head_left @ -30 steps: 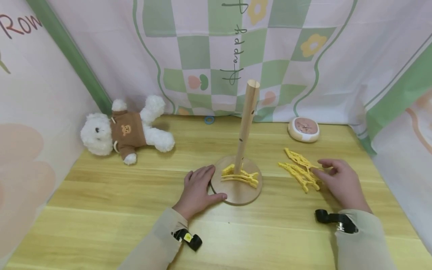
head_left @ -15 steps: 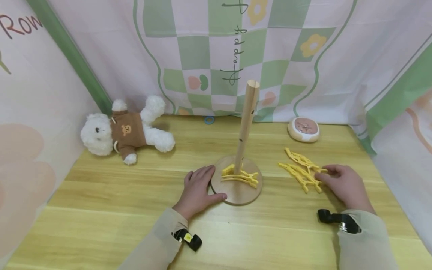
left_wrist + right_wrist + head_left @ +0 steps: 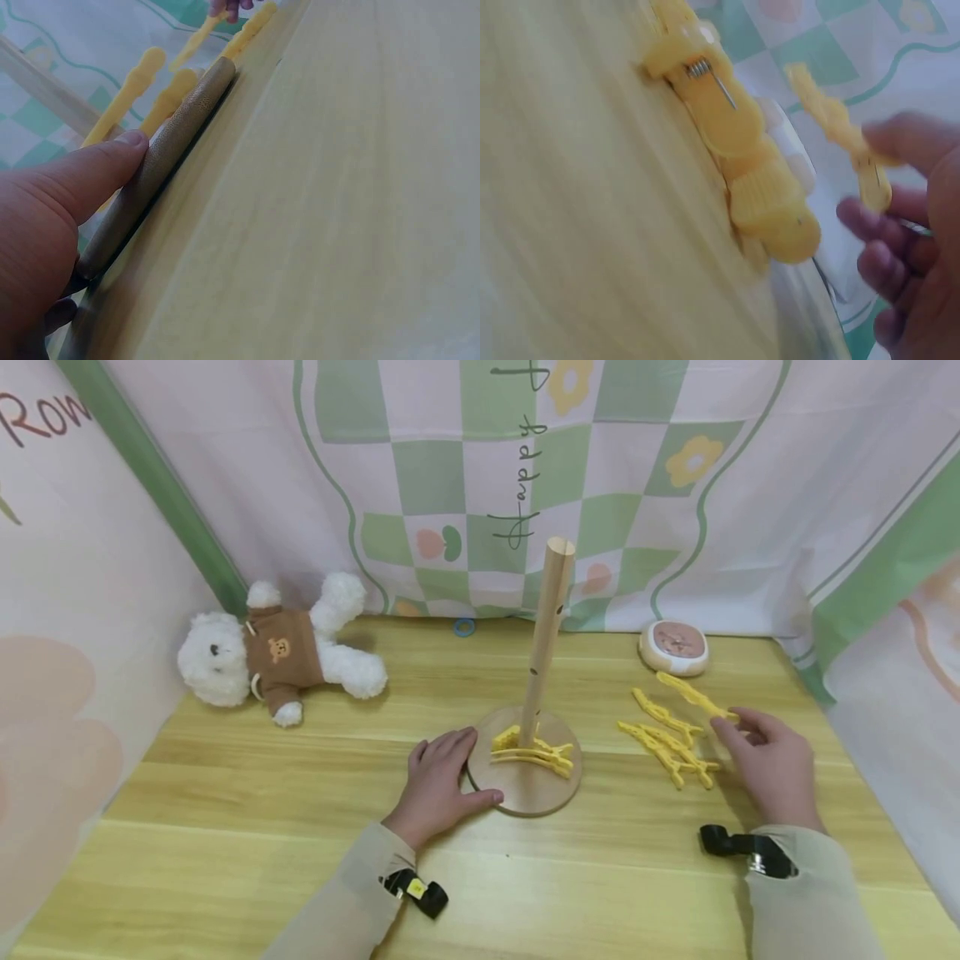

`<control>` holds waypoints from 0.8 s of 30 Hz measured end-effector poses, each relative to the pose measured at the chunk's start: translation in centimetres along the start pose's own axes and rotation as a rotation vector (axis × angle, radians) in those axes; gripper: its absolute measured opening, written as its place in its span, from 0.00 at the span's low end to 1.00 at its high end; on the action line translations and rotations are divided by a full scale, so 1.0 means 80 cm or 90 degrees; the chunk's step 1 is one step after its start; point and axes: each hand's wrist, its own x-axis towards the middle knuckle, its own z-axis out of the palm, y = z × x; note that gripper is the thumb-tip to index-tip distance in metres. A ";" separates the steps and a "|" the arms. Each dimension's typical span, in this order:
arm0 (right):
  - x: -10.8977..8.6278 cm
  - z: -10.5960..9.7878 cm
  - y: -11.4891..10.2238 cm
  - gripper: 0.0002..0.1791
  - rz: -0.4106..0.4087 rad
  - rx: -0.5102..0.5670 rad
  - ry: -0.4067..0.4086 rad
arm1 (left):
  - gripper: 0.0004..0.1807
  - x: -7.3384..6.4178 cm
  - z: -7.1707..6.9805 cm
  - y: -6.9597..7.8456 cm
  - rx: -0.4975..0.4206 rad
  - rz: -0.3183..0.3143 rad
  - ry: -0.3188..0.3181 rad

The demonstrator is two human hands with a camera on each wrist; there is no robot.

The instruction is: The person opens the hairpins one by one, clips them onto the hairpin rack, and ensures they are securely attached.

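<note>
My left hand holds the rim of a wooden stand's round base, its thumb against the near edge. In the left wrist view, the thumb lies on the base's edge. An upright wooden post rises from the base. Yellow hair clips lie on the base around the post's foot. My right hand pinches one yellow hair clip by its end, raised above several others on the table. The right wrist view shows the held clip between thumb and fingers; metal springs show on the clips.
A white plush bear in a brown top lies at the back left. A small round-cornered clock-like device sits at the back right. Near the curtain lies a blue ring.
My right hand has picked one hair clip up from the pile, lifting it slightly up and away from the others. My left hand has stayed at the base.
</note>
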 end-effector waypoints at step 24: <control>-0.027 0.020 -0.078 0.20 -0.166 0.037 -0.194 | 0.54 0.000 0.000 -0.001 -0.004 -0.001 -0.001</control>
